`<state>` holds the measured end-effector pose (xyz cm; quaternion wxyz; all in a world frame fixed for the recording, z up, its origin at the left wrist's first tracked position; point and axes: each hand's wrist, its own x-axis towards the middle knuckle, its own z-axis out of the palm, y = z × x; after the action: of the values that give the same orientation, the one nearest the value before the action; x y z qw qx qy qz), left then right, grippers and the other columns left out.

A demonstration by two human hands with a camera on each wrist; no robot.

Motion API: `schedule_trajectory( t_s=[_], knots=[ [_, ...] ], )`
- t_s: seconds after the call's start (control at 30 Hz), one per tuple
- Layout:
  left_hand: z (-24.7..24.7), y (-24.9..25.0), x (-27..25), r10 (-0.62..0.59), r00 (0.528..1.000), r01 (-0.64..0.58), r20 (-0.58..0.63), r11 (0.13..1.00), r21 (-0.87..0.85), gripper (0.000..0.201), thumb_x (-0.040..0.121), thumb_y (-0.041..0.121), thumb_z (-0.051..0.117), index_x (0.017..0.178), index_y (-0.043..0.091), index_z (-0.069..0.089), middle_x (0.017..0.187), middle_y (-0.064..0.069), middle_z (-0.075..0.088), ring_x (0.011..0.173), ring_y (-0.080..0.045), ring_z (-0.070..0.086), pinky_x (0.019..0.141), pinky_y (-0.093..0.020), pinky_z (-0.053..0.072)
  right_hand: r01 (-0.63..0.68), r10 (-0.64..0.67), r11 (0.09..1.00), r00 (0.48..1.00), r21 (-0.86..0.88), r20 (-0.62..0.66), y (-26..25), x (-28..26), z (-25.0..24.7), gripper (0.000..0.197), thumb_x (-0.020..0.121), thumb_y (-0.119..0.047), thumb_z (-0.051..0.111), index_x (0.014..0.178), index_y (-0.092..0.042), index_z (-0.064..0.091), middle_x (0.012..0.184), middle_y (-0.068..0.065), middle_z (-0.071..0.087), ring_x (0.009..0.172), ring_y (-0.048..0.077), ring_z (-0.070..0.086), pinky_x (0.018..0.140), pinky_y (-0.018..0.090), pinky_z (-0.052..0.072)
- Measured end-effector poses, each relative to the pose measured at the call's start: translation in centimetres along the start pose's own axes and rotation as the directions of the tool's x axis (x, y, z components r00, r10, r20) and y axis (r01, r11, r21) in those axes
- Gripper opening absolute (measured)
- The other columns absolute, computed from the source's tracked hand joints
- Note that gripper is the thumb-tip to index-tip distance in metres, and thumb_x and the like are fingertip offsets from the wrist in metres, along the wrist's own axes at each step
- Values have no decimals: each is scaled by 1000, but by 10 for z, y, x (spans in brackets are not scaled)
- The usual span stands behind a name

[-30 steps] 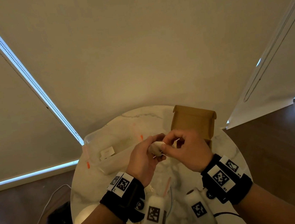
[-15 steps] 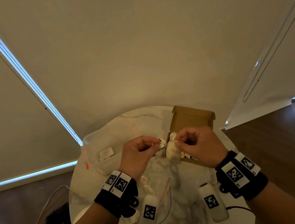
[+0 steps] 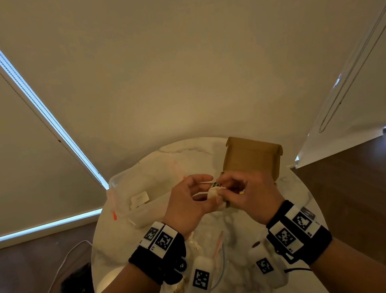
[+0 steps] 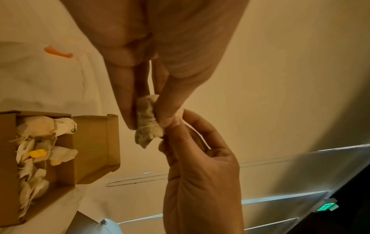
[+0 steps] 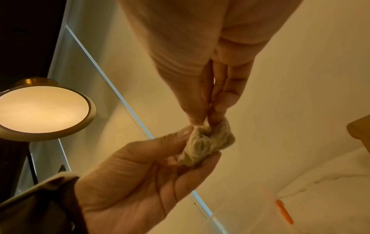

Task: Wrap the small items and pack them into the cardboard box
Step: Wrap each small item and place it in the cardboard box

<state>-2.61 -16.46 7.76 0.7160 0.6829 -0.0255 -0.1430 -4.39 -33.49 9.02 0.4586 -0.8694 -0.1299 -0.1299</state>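
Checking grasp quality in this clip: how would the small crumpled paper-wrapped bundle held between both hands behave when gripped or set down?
The small crumpled paper-wrapped bundle looks soft: its wrap creases where the left hand pinches it. It is probably light, since fingertips of the right hand alone hold its twisted end. Its lumpy shape seems unlikely to roll.

Both forearms reach forward from the bottom of the head view, each with a black wrist band carrying white coded tags. The left hand [image 3: 189, 201] and right hand [image 3: 249, 191] meet fingertip to fingertip above the table. The left hand's thumb and fingers [image 4: 128, 101] pinch a small wrapped bundle [image 4: 147, 121]; the right hand's thumb and forefinger [image 5: 230, 96] nip its twisted end.
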Motion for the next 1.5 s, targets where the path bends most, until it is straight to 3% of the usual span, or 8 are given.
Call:
schedule_trajectory(
  t_s=[0.1,0.3,0.53,0.7,0.93,1.13,1.37,1.5],
  knots=[
    [0,-1,4,1,1000,-1,10,1000,3,47,70,-9,79,109,11,62,94,-11,73,86,-23,71,72,-34,58,-66,66,998,998,-13,15,3,2,0,30,76,-9,79,105,-13,73,74,-9,65,70,1,61,64,6,45],
    [2,-10,16,-3,999,0,37,996,86,44,71,-2,81,108,14,62,100,-6,74,94,-22,71,81,-35,58,-144,154,978,987,-151,55,10,12,-10,8,74,-17,80,78,-18,73,77,-13,57,63,2,52,59,7,39],
    [-18,-43,24,-67,996,79,-50,953,292,13,83,13,73,93,21,70,98,3,71,86,-16,70,78,-35,59,-387,403,867,915,-315,-16,82,36,-61,7,81,-20,74,83,-18,67,75,-8,63,71,9,60,64,15,44],
    [-30,-69,21,-147,988,156,-52,921,358,7,86,13,70,88,18,72,89,-4,73,85,-23,70,73,-38,60,-547,629,690,777,-473,19,164,24,-50,15,82,-25,72,95,-18,72,97,2,70,86,20,66,84,36,56],
    [-42,-95,28,-205,973,228,-102,909,349,5,89,10,66,89,14,70,88,-8,73,81,-23,71,71,-37,58,-586,729,481,680,-653,-73,213,29,-14,23,87,-31,64,107,-22,71,120,7,63,109,28,57,95,35,47],
    [-52,-109,32,-206,972,231,-108,921,315,12,88,5,66,85,17,69,86,-9,73,80,-27,71,65,-33,55,-479,776,558,591,-678,221,222,22,23,34,90,-50,53,110,-27,68,109,3,61,109,28,57,95,37,47],
    [-62,-115,19,-177,981,191,-72,867,460,13,88,12,68,84,24,68,82,0,72,73,-15,69,65,-27,54,-552,658,644,753,-531,15,202,8,8,22,94,-21,52,106,-18,70,114,10,66,103,29,59,86,31,44],
    [-58,-126,-17,-209,972,44,104,601,798,7,91,35,61,98,34,60,100,16,60,84,-2,58,76,-18,45,-489,589,751,800,-444,117,179,-28,15,17,91,-17,60,101,-12,72,103,12,69,92,27,64,80,28,46]
  ],
)
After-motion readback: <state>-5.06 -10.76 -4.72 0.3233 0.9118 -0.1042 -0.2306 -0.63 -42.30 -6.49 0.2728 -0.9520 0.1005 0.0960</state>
